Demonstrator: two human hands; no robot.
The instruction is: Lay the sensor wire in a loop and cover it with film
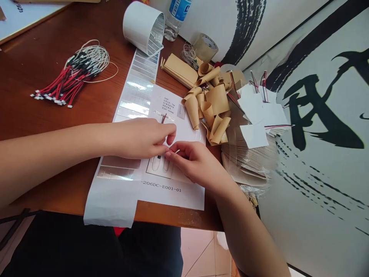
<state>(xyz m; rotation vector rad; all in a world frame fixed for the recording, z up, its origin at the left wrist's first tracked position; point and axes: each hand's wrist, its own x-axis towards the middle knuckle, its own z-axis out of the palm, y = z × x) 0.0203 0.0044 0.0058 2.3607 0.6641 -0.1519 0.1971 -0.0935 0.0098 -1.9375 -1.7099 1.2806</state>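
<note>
Over a printed paper sheet (pixel 184 199) my left hand (pixel 150 137) and my right hand (pixel 193 161) meet, fingertips almost touching. Both are closed in a pinch, and whatever lies between the fingers is too small or hidden to name. A short red and black wire (pixel 164 118) shows just above my left hand. Below the fingertips, thin pale loops with a small black piece (pixel 159 157) lie within a dark printed outline. Beneath my left forearm runs a long strip of shiny clear labels (pixel 134 92), unrolled from a white roll (pixel 140 24).
A bundle of red, black and white wires (pixel 80 71) lies at left. Curled brown paper pieces (pixel 213 111), a tape roll (pixel 205 47) and a water bottle (pixel 176 19) stand right and behind. White cards with wires (pixel 256 115) top a stack beside the wall panel (pixel 311 165).
</note>
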